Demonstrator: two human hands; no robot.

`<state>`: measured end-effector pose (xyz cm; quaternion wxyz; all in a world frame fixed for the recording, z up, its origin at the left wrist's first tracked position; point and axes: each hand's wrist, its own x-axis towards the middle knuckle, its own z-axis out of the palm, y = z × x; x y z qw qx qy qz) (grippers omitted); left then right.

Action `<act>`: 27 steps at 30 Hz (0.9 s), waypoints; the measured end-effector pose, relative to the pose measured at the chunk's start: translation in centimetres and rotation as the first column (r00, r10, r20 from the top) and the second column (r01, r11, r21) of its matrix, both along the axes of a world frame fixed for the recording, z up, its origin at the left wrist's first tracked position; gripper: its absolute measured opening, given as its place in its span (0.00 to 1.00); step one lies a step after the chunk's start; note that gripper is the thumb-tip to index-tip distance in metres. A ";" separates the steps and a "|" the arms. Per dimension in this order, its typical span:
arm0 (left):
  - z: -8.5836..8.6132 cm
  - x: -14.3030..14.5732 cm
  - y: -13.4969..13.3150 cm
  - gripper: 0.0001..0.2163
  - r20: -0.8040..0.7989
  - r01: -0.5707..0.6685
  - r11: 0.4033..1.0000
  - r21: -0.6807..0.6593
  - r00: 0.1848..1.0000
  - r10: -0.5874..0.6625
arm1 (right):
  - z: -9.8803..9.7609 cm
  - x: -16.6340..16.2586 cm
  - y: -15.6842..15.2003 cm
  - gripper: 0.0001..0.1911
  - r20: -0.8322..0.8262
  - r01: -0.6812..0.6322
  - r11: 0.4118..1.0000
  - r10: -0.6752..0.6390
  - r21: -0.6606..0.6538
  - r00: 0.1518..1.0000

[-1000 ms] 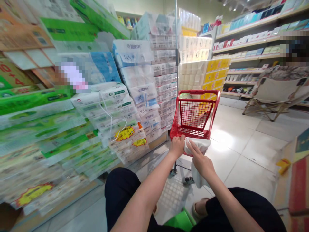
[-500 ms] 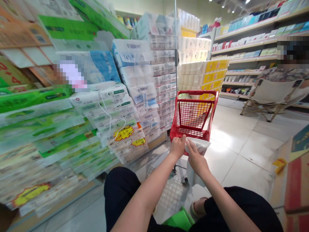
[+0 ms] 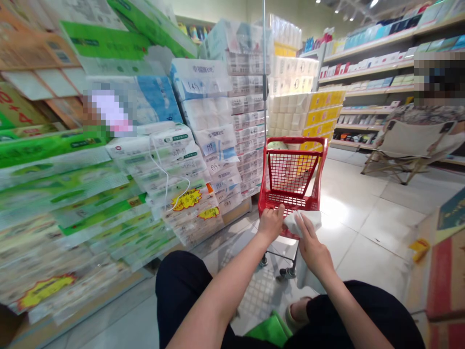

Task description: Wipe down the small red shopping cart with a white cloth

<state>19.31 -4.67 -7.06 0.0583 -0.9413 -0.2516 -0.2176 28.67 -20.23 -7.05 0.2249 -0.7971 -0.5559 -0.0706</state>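
Note:
A small red wire shopping cart stands on the tiled floor just in front of me. My left hand is closed on the cart's near rim. My right hand lies with flat fingers on a white cloth pressed against the same rim, to the right of the left hand. Part of the cloth hangs down below my right hand. My knees in dark trousers fill the bottom of the view.
Tall stacks of tissue and paper-roll packs line the left side, close to the cart. Shelves run along the far right. A person sits in a folding chair at right. Cardboard boxes stand near my right knee.
The cart has shifted a little to the right and both hands went with it. My right hand slid along the rim with the cloth.

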 end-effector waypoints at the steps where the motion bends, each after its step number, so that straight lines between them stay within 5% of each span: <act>1: 0.0 0.2 -0.2 0.28 -0.002 -0.007 1.000 0.006 1.000 0.007 | -0.2 -0.4 0.7 0.49 0.007 -0.002 1.000 0.002 0.005 1.000; 6: 0.4 -0.4 0.5 0.28 -0.011 0.027 0.999 -0.016 1.000 -0.028 | -0.9 -1.4 3.0 0.51 0.070 -0.029 0.999 0.033 -0.046 0.997; 13: 0.7 -3.9 3.8 0.14 0.000 0.190 0.982 -0.016 0.982 -0.190 | 0.4 1.1 0.1 0.45 0.086 -0.038 0.995 0.046 -0.092 0.995; 18: 0.1 -4.6 4.0 0.10 0.036 0.071 0.994 0.078 0.997 -0.074 | 0.1 0.8 -0.6 0.48 0.057 -0.022 0.999 0.023 -0.033 0.998; 27: 0.3 -4.3 2.9 0.06 0.036 0.001 0.995 0.103 0.999 -0.004 | -1.1 -3.1 4.1 0.51 0.103 -0.050 0.997 0.056 -0.056 0.993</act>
